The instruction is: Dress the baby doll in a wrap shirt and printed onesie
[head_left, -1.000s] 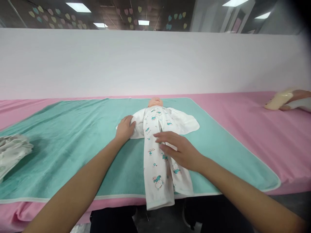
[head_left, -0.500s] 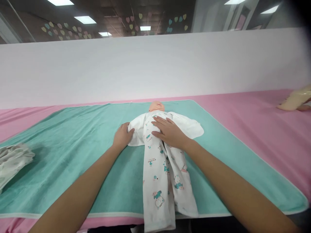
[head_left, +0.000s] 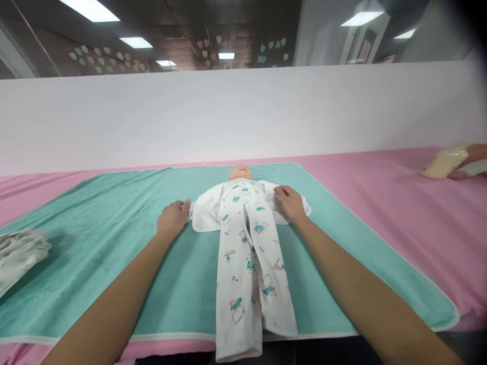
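Observation:
A baby doll's head [head_left: 240, 172] shows at the far end of the spread clothes, face up. Below it lies a white baby shirt [head_left: 207, 209], opened out to both sides. Printed baby trousers [head_left: 243, 253] with small animal figures lie over its middle, their legs pointing toward me. My left hand [head_left: 173, 219] is closed at the shirt's left side, thumb and fingers on a bit of printed cloth at its edge. On the other side my right hand [head_left: 291, 203] has its fingers bent together on the shirt's right part; its fingertips are partly hidden.
A green blanket [head_left: 114, 243] covers the pink-clothed table [head_left: 380, 182]. Crumpled pale fabric [head_left: 21, 253] lies at the left edge. Far right, part of a beige doll-like limb [head_left: 443, 163] rests on the pink cloth. A white wall [head_left: 228, 116] stands behind.
My right hand has lifted off the trousers' top and moved right onto the shirt's side. My left hand has shifted outward to the left. The trousers now lie flatter.

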### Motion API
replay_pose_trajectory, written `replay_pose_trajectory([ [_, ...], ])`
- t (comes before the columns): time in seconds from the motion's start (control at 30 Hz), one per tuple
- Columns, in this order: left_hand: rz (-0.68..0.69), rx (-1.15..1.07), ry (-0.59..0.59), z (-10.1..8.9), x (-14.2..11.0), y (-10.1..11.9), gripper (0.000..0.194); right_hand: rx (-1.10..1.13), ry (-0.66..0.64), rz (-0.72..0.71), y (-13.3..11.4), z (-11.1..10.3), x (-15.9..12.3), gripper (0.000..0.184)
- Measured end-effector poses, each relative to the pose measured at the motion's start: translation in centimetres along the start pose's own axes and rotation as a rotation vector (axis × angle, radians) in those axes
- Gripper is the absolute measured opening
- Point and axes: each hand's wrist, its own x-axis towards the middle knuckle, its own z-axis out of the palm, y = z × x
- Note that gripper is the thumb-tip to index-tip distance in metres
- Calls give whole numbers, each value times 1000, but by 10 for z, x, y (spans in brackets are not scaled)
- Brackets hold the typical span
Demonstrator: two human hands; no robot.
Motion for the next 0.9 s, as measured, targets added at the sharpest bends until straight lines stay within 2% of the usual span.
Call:
replay_pose_trajectory([
  [0.07, -18, 33, -17, -1, 3, -6, 61, -130, 121, 90, 14, -12, 9, 38],
  [0.13, -25, 42, -41, 0, 5, -9, 59, -299, 164, 212, 26, -25, 17, 37],
  [0.23, 25, -5, -54, 3, 4, -6, 53, -493, 107, 413, 37, -39, 23, 41],
  [0.3, 71, -41, -39, 6, 2, -1, 49, -551, 37, 461, 40, -43, 24, 47],
  [0.53, 29, -103, -29, 6, 5, -2, 41, -660, -166, 461, 30, -48, 24, 63],
  [0.67, -4, -168, -9, 4, 5, -4, 29, -666, -223, 460, 30, -53, 25, 64],
  [0.73, -16, -188, 41, 4, 3, -2, 28, -642, -207, 456, 31, -54, 25, 58],
  [0.8, -24, -209, 109, 3, 0, 2, 28, -607, -137, 428, 31, -54, 25, 49],
  [0.9, -29, -227, 185, 2, -4, 7, 29, -447, -12, 307, 27, -50, 23, 38],
])
